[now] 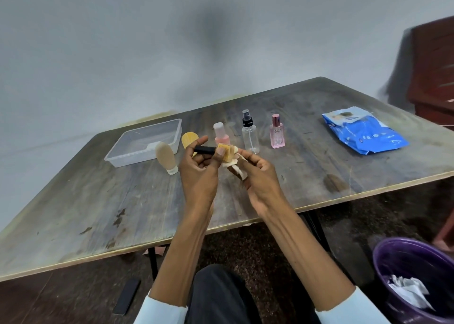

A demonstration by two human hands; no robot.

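Amber bottle (227, 151), black cap (205, 149); whitish wipe (235, 167); pink bottles (277, 133); blue packet (363, 132); purple bin (393, 255); grey streaked table (98, 200)

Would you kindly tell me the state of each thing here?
Small yellow bottle: black cap on, pinched by left hand.
Wipe: crumpled, held by right hand.
Clear spray bottle: upright, looks empty.
Pink perfume bottle: upright, capped.
Plastic tray: lidless.
Blue wipes pack: lying flat.
Purple bin: holds crumpled paper.

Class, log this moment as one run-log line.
left hand holds black-capped bottle | right hand holds white wipe against bottle | above table
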